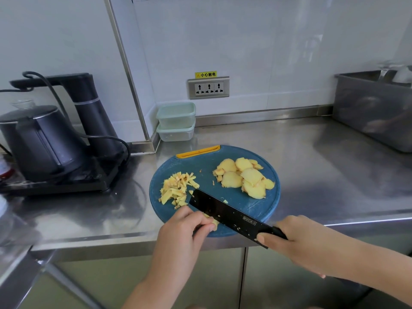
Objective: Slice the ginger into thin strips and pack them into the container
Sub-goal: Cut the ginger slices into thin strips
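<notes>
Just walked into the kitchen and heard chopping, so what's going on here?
A person is cutting ginger on a round blue cutting board. The right hand holds a black knife, while the left hand pins a small piece of ginger beside the blade. A pile of cut strips lies on the board's left, uncut slices on its right. Two stacked lidded containers wait by the wall.

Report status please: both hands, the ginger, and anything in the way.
Right hand grips knife; left hand pins ginger at the blade. Strips and slices on board. Containers closed, by wall. Nothing in the way.
</notes>
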{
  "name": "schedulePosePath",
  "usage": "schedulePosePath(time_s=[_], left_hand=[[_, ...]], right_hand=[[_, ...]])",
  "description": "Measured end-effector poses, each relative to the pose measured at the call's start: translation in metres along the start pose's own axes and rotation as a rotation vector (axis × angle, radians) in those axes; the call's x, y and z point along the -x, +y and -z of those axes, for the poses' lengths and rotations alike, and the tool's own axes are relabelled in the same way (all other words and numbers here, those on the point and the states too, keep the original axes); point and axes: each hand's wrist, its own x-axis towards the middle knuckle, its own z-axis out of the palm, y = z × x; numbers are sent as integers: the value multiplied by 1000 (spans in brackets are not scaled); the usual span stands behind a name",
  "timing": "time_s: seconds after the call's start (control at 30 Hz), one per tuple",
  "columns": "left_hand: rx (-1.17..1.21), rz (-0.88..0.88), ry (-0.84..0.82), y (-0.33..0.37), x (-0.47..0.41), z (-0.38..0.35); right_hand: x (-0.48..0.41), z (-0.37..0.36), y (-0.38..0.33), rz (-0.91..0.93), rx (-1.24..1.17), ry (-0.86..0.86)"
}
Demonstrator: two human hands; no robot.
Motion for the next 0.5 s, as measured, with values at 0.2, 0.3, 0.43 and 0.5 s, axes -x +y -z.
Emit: schedulePosePath(time_s=[0.2, 0.3, 0.43, 0.5], left_hand=[[36, -24, -4, -3, -1, 0], [48, -37, 10, -5, -1, -1], [74, -44, 26, -6, 0, -4], [84, -42, 35, -5, 1, -5]], right_hand=[[1, 7, -10, -26, 33, 31], [1, 14, -14, -43, 52, -1], [-3, 16, -16, -70, 73, -54], [-4, 12, -18, -82, 103, -44]])
